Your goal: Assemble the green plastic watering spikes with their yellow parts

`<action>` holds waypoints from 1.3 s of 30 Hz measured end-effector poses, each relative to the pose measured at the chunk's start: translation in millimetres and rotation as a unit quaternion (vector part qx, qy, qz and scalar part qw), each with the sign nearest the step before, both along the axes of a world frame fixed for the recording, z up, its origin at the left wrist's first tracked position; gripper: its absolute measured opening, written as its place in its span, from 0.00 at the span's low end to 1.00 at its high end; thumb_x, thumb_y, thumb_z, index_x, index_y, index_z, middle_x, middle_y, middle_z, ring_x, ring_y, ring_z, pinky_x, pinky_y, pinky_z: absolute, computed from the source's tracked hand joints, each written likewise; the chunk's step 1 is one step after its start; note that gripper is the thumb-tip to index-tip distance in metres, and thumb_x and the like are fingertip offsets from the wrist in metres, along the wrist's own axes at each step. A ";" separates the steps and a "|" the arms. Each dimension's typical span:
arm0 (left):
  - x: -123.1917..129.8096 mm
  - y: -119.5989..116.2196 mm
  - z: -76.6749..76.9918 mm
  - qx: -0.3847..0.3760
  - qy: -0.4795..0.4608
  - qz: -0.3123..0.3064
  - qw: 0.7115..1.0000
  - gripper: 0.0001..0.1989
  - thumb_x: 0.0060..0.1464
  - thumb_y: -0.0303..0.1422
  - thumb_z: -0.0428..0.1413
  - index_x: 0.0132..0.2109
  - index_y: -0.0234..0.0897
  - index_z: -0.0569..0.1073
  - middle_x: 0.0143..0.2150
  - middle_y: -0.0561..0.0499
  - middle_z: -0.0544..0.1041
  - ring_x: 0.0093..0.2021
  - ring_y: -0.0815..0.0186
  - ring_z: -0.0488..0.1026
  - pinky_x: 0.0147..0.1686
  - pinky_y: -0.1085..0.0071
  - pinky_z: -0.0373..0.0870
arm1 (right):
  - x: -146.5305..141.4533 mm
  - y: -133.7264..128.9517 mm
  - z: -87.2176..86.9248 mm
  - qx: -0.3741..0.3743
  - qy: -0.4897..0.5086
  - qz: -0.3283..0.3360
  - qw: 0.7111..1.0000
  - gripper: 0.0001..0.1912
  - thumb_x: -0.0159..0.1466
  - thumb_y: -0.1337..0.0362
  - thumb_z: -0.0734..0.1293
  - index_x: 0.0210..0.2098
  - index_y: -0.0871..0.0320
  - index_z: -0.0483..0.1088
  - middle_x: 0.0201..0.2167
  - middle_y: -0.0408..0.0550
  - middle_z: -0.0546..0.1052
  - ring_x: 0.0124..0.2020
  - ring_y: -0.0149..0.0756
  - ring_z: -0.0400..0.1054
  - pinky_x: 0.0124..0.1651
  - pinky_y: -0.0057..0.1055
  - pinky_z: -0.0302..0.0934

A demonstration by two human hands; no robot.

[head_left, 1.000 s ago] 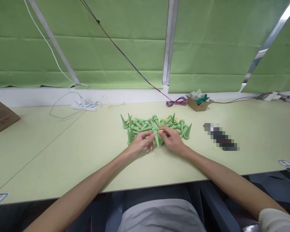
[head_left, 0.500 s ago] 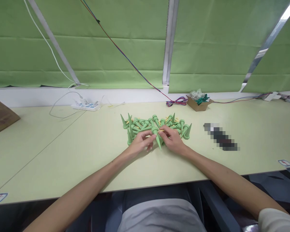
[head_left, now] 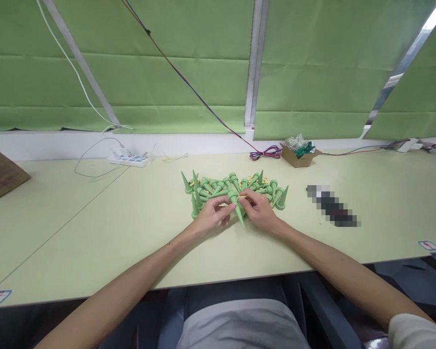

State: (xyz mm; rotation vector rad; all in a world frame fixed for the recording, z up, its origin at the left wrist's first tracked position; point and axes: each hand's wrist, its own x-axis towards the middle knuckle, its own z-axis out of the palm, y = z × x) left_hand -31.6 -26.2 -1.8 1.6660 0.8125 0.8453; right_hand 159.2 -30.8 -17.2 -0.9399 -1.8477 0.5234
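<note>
A green plastic watering spike (head_left: 239, 214) is gripped by its collar between the fingers of my left hand (head_left: 211, 213), its point slanting down toward me. From the other side, my right hand (head_left: 262, 211) pinches a small yellow piece (head_left: 242, 196) against the spike's upper part. How far the piece sits in the spike is too small to tell. Just beyond both hands lies a pile of similar green spikes (head_left: 218, 187), some standing point up. Small yellow pieces (head_left: 265, 180) are scattered among and behind them.
At the back stand a small cardboard box (head_left: 297, 160) with plastic wrap, a coiled red-blue cable (head_left: 266, 153) and a white power strip (head_left: 130, 159). A blurred dark object (head_left: 332, 207) lies on the right. A brown paper bag (head_left: 3, 175) sits far left.
The tip of the held spike has swung slightly to the right and toward me. Both hands stay in nearly the same place, with their grip unchanged.
</note>
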 end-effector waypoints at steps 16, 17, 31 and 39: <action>1.0 -1.0 0.6 -0.005 0.015 0.001 1.000 0.17 0.59 0.46 0.56 0.32 0.36 0.67 0.21 0.54 0.68 0.21 0.72 0.66 0.25 0.73 0.63 | -0.4 -0.2 0.5 0.003 0.002 0.003 1.000 0.13 0.70 0.57 0.59 0.31 0.56 0.63 0.19 0.36 0.55 0.20 0.28 0.48 0.24 0.28 0.44; 1.0 -1.1 0.7 -0.003 0.017 0.001 1.000 0.17 0.59 0.46 0.56 0.32 0.36 0.67 0.21 0.55 0.68 0.21 0.72 0.66 0.25 0.73 0.63 | -0.3 0.0 0.5 0.003 0.001 0.003 1.000 0.13 0.70 0.57 0.59 0.31 0.56 0.63 0.19 0.37 0.56 0.20 0.28 0.48 0.24 0.28 0.44; 1.3 -0.4 -3.7 0.029 0.021 0.013 0.999 0.16 0.56 0.45 0.59 0.34 0.37 0.66 0.20 0.57 0.66 0.20 0.72 0.64 0.21 0.75 0.60 | -0.3 0.5 0.4 0.002 0.006 0.007 1.000 0.14 0.70 0.58 0.59 0.29 0.56 0.62 0.19 0.37 0.56 0.20 0.28 0.49 0.24 0.28 0.44; 4.0 -2.3 -4.9 0.056 0.033 0.054 0.996 0.17 0.53 0.45 0.61 0.33 0.36 0.66 0.24 0.57 0.67 0.21 0.73 0.63 0.21 0.75 0.59 | -2.0 0.0 2.2 0.007 0.016 0.004 1.000 0.20 0.70 0.57 0.59 0.23 0.56 0.54 0.19 0.37 0.52 0.20 0.27 0.47 0.25 0.29 0.43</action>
